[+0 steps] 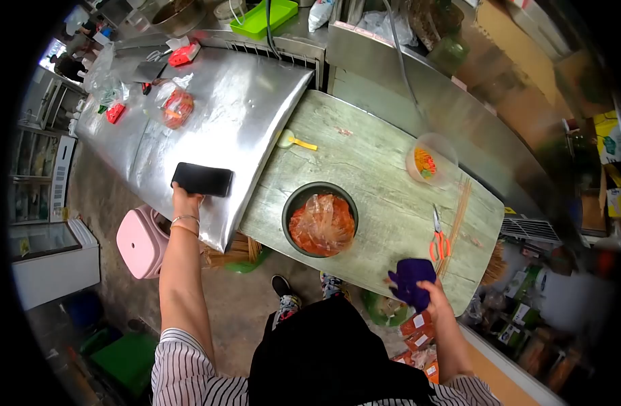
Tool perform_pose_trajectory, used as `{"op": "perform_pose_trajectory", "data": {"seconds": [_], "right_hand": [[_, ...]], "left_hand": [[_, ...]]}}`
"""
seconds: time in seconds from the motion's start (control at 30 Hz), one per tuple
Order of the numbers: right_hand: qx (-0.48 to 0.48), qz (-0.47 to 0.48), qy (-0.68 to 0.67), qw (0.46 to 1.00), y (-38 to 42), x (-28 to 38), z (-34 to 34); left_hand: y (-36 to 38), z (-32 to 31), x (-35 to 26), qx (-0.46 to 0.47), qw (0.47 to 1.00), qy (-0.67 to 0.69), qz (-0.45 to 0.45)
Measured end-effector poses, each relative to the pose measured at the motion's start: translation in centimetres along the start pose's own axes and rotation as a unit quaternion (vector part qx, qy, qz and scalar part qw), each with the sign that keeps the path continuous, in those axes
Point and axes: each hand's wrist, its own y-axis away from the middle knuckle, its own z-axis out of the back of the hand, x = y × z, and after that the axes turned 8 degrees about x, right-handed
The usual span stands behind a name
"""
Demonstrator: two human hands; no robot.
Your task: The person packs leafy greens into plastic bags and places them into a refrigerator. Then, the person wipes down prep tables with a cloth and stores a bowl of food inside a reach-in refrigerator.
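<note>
My left hand point(187, 199) is closed on the near left end of a black smartphone point(205, 180), held over the steel counter. At the front edge of the green table, my right hand point(439, 299) grips a bunched purple glove point(413, 281). Orange-handled scissors point(438, 237) lie just beyond that hand, beside several thin wooden skewers point(461, 213). Between my hands stands a dark round bowl point(287, 204) of red meat in sauce, with a crumpled clear plastic bag point(324, 220) resting on top.
A clear tub point(444, 150) holds chopped orange and green pieces. Toward the back lies a yellow-handled strainer point(301, 143). On the steel counter point(236, 88) are a bagged red food point(177, 108) and a cleaver point(148, 72). A pink stool point(138, 243) stands below left.
</note>
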Motion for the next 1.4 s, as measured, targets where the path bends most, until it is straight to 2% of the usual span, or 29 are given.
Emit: {"op": "perform_pose_trajectory", "data": {"seconds": [0.03, 0.1, 0.13, 0.17, 0.2, 0.23, 0.3, 0.33, 0.37, 0.43, 0.53, 0.57, 0.63, 0.67, 0.7, 0.73, 0.77, 0.83, 0.87, 0.93, 0.97, 1.03, 1.1, 1.17, 1.2, 1.23, 1.27, 1.3, 1.4], "right_hand": [[-0.001, -0.005, 0.013, 1.0, -2.0, 0.7, -0.2], [-0.043, 0.125, 0.212, 0.968, -7.2, -0.5, 1.0], [-0.085, 0.203, 0.337, 0.915, -9.1, -1.3, 1.6], [-0.122, 0.279, 0.454, 0.837, -10.6, -2.2, 2.3], [-0.106, 0.291, 0.521, 0.796, -11.5, -3.0, 1.9], [-0.144, 0.218, 0.584, 0.769, -11.5, -4.7, 1.2], [-0.189, 0.171, 0.663, 0.704, -11.8, -6.8, -1.1], [-0.183, 0.165, 0.661, 0.708, -11.8, -7.2, -2.2], [-0.218, 0.166, 0.652, 0.707, -11.7, -7.2, -3.1], [-0.252, 0.166, 0.644, 0.703, -11.8, -7.4, -3.6], [-0.198, 0.223, 0.654, 0.695, -10.4, -8.9, -3.7], [-0.2, 0.224, 0.655, 0.693, -9.7, -10.0, -4.1], [-0.17, 0.198, 0.685, 0.68, -8.8, -11.8, -4.7], [-0.176, 0.185, 0.679, 0.688, -9.1, -11.6, -5.1], [-0.183, 0.171, 0.672, 0.697, -9.4, -11.4, -5.5], [-0.178, 0.205, 0.658, 0.703, -10.2, -11.0, -5.8], [-0.193, 0.169, 0.651, 0.714, -11.5, -9.6, -7.0], [-0.19, 0.218, 0.643, 0.709, -14.9, -6.5, -8.8], [-0.201, 0.237, 0.638, 0.705, -16.9, -4.8, -10.1], [-0.23, 0.281, 0.621, 0.695, -21.7, -1.3, -12.3], [-0.249, 0.306, 0.609, 0.688, -24.3, 0.3, -13.4], [-0.262, 0.32, 0.601, 0.684, -28.6, 3.7, -16.0], [-0.233, 0.386, 0.594, 0.666, -31.9, 6.4, -19.0], [-0.11, 0.482, 0.529, 0.69, -34.3, 9.0, -22.3], [-0.11, 0.514, 0.561, 0.64, -36.1, 9.6, -23.7], [-0.107, 0.541, 0.592, 0.588, -37.7, 9.9, -24.9], [-0.123, 0.552, 0.598, 0.568, -39.0, 10.4, -25.9], [-0.111, 0.54, 0.601, 0.579, -39.6, 11.1, -26.5], [-0.073, 0.543, 0.635, 0.544, -38.3, 11.1, -25.4]], "left_hand": [[-0.5, -0.4, 0.2, -0.006, 1.0, -0.005, -0.004], [-2.2, 0.7, 0.4, 0.002, 0.998, -0.066, -0.008], [-0.3, -0.1, 0.0, -0.068, 0.986, -0.151, -0.003], [0.9, 0.6, -0.5, -0.05, 0.974, -0.218, -0.019], [1.6, 1.9, 0.2, -0.053, 0.916, -0.351, -0.185], [2.6, 3.3, 1.1, -0.049, 0.813, -0.469, -0.343], [10.7, 2.6, 4.1, 0.144, 0.808, -0.52, -0.236], [11.6, 4.1, 5.8, 0.236, 0.807, -0.538, -0.066], [14.8, 1.4, 8.6, 0.213, 0.811, -0.54, 0.074], [13.7, 3.5, 13.5, 0.273, 0.794, -0.539, 0.072], [11.7, 0.3, 16.0, 0.291, 0.756, -0.567, 0.147], [10.9, -0.5, 15.8, 0.293, 0.757, -0.565, 0.147], [9.6, -2.8, 15.7, 0.359, 0.672, -0.603, 0.236], [9.1, -3.8, 15.7, 0.367, 0.655, -0.601, 0.274], [8.6, -4.1, 16.2, 0.362, 0.658, -0.6, 0.276], [8.1, -4.2, 16.4, 0.379, 0.657, -0.588, 0.28], [7.8, -3.9, 16.5, 0.393, 0.658, -0.575, 0.286], [6.9, -0.9, 16.8, 0.443, 0.679, -0.538, 0.232], [7.1, 0.9, 16.5, 0.43, 0.699, -0.53, 0.214], [8.8, 4.3, 15.3, 0.376, 0.754, -0.494, 0.216], [10.3, 5.3, 13.8, 0.337, 0.764, -0.492, 0.247], [13.3, 8.9, 12.3, 0.294, 0.817, -0.441, 0.227], [15.8, 14.7, 11.1, 0.214, 0.833, -0.443, 0.254], [19.4, 17.4, 9.8, 0.162, 0.866, -0.392, 0.263], [21.1, 19.3, 9.8, 0.1, 0.889, -0.366, 0.257], [22.4, 22.6, 9.1, 0.113, 0.891, -0.343, 0.277], [23.6, 23.0, 9.0, 0.067, 0.903, -0.325, 0.275], [25.2, 23.4, 8.8, 0.017, 0.911, -0.306, 0.277], [27.2, 27.2, 8.8, 0.003, 0.918, -0.277, 0.285]]}}
